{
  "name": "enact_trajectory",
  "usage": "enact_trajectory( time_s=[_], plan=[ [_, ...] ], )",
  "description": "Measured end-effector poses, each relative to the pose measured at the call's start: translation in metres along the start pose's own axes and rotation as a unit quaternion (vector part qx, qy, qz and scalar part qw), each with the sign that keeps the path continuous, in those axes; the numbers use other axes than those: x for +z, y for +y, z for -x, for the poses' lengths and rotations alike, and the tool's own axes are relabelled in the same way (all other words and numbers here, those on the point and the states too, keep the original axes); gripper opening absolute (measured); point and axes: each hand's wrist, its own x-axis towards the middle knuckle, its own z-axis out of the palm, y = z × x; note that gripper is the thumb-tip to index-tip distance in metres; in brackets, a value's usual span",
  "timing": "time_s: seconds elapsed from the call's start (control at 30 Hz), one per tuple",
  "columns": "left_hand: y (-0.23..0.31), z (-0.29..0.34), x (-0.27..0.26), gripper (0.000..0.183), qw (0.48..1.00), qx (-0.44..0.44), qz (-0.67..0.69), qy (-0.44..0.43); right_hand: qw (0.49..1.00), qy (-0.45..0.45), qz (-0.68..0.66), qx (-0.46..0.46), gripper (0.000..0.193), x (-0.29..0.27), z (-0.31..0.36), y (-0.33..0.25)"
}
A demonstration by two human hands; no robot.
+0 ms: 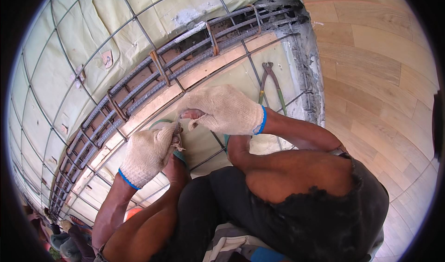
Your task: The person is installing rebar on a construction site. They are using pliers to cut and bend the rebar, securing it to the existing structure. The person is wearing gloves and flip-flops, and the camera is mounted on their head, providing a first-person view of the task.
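I wear cream knit gloves with blue cuffs on both hands, the fingertips frayed and torn. My left hand [149, 154] is closed in a pinch near the middle, above the rebar mesh [207, 159]. Just right of it and slightly farther away, my right hand [223, 110] has its fingers curled, a bare thumb or finger showing through the glove. The fingertips of both hands nearly meet; anything between them is too small to make out. Beyond my right wrist lies a pair of end-cutting pincers [265, 78] with green handles, untouched on the mesh.
A cage of ribbed rebar with stirrups [160, 68] runs across in a trench edged by a wooden strip [218, 63]. Past it, thin mesh covers pale plastic sheeting [92, 35]. Broken concrete [308, 72] borders a wood-plank floor [366, 53] at right. People [69, 243] show at far lower left.
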Motion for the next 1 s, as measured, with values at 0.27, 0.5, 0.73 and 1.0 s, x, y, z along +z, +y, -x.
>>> enact_trajectory(
  time_s=[0.27, 0.5, 0.73, 1.0],
  plan=[
    [-0.023, -0.009, -0.008, 0.031, 0.99, -0.023, -0.094, -0.101, 0.977, -0.179, 0.11, -0.043, 0.02, 0.026, 0.017, 0.018],
    [-0.009, -0.017, -0.006, 0.025, 0.992, -0.014, -0.108, -0.058, 0.962, -0.094, 0.256, 0.031, 0.039, 0.006, 0.01, 0.021],
    [-0.017, -0.011, -0.007, 0.036, 0.995, -0.022, -0.083, -0.056, 0.951, -0.306, -0.041, -0.021, 0.025, -0.027, 0.006, -0.023],
    [-0.019, -0.01, -0.012, 0.054, 0.858, -0.218, 0.429, 0.182, 0.965, 0.03, -0.234, 0.113, 0.032, -0.013, 0.007, -0.014]
  ],
)
